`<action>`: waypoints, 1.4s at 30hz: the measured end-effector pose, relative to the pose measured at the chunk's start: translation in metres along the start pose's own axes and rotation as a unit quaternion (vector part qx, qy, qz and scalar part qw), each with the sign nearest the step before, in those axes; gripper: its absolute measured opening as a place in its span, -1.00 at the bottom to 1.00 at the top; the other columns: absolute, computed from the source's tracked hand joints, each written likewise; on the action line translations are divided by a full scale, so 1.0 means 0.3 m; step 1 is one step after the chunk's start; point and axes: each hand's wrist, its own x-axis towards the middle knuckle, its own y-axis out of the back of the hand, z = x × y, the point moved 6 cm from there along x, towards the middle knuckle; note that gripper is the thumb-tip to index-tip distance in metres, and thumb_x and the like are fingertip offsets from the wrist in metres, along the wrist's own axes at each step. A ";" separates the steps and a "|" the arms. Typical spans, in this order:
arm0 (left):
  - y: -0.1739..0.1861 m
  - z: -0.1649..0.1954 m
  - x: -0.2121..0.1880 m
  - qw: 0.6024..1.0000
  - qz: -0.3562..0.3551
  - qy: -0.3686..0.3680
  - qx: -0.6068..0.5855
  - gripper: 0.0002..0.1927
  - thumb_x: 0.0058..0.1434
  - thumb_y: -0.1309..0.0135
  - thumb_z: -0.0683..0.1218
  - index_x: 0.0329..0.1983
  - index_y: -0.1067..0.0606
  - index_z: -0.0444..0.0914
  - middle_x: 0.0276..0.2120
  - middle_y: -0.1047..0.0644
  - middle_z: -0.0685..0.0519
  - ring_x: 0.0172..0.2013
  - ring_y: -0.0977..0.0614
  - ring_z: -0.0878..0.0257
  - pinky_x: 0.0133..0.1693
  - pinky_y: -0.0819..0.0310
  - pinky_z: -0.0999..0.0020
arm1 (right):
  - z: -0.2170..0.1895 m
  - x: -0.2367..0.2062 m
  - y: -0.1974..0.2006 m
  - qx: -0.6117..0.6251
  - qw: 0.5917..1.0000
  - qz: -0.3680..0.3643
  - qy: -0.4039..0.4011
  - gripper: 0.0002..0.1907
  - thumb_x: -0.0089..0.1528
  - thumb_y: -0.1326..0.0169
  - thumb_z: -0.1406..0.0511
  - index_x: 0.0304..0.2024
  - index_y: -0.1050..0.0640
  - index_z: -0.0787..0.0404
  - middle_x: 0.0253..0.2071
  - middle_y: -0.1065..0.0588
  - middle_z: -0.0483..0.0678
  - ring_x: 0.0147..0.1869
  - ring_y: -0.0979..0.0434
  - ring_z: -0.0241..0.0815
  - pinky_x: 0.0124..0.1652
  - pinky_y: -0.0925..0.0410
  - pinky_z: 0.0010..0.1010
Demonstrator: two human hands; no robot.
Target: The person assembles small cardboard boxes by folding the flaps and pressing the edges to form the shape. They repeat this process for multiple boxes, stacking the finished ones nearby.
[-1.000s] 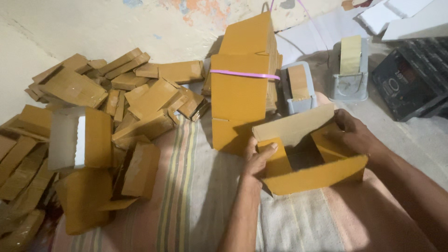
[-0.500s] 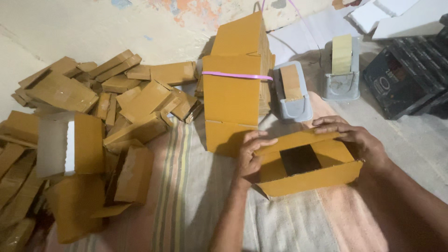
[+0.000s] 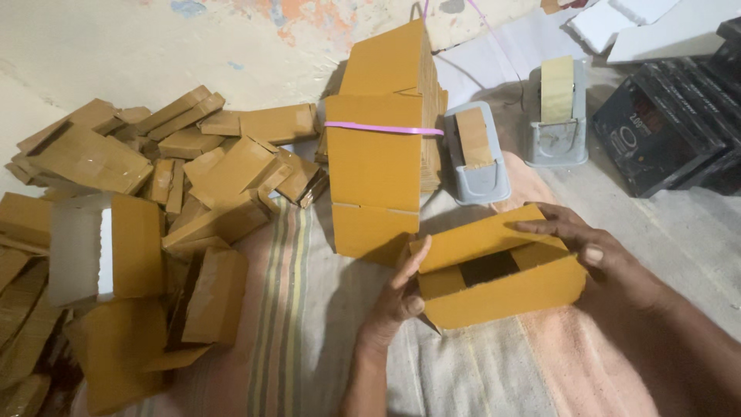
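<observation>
— At four o'clock from the middle of my view, what are you seeing?

— I see a small brown cardboard box (image 3: 498, 270) lying on the striped cloth (image 3: 285, 309), held between both hands. One long flap is folded over its top, and a dark gap shows between the flaps in the middle.

— How do the hands sit on it?

— The left hand (image 3: 397, 297) is at the box's nine o'clock end, its fingers (image 3: 413, 266) pressed flat against that side. The right hand (image 3: 598, 255) is at the three o'clock end, its fingers (image 3: 540, 226) spread over the top flap and the thumb against the front wall. Both hands are clamped on the box.

— What lies just beyond it?

— At eleven o'clock from the box, just beside it, stands a tall bundle of flat cardboard blanks (image 3: 378, 166) bound by a pink band (image 3: 382, 128). At twelve o'clock sits a grey tape dispenser (image 3: 475, 158) with brown tape, and at one o'clock a second grey dispenser (image 3: 556, 116) with a pale roll standing upright.

— And farther out?

— Far off at nine o'clock a heap of folded brown boxes (image 3: 154, 177) spreads over the floor, with a white foam piece (image 3: 73, 247) among them. At two o'clock, well apart from the box, is a black crate-like thing (image 3: 668, 123); I cannot tell what it holds. White sheets (image 3: 641, 23) lie near the top edge at one o'clock.
</observation>
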 end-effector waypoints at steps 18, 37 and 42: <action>-0.036 -0.035 0.006 0.979 0.168 -0.028 0.113 -0.55 0.46 0.13 0.03 0.36 -0.43 -0.15 0.51 -0.19 -0.14 0.49 -0.21 0.03 0.41 -0.08 0.16 | 0.031 0.136 -0.154 -0.879 0.455 -0.078 -0.117 -0.20 0.37 0.61 -0.15 0.48 0.10 0.18 0.55 0.26 0.11 0.60 0.41 0.15 0.42 0.36 0.10; -0.134 0.068 0.091 0.791 0.081 0.128 0.592 -0.46 0.43 0.34 -0.07 0.44 -0.16 -0.33 0.49 -0.05 -0.15 0.49 0.06 -0.11 0.42 0.37 -0.04 | 0.014 0.203 -0.176 -0.853 0.518 -0.054 -0.033 -0.20 0.38 0.61 -0.11 0.49 0.13 0.27 0.57 0.16 0.25 0.59 0.33 0.17 0.42 0.35 -0.05; -0.297 0.087 0.203 0.799 0.024 0.090 0.595 -0.35 0.34 0.30 -0.08 0.49 -0.05 -0.36 0.50 -0.03 -0.22 0.49 0.04 -0.11 0.42 0.42 -0.02 | 0.028 0.205 -0.157 -0.849 0.527 -0.026 0.032 -0.26 0.35 0.51 -0.05 0.50 0.02 0.16 0.51 0.04 0.20 0.61 0.20 0.17 0.42 0.25 -0.04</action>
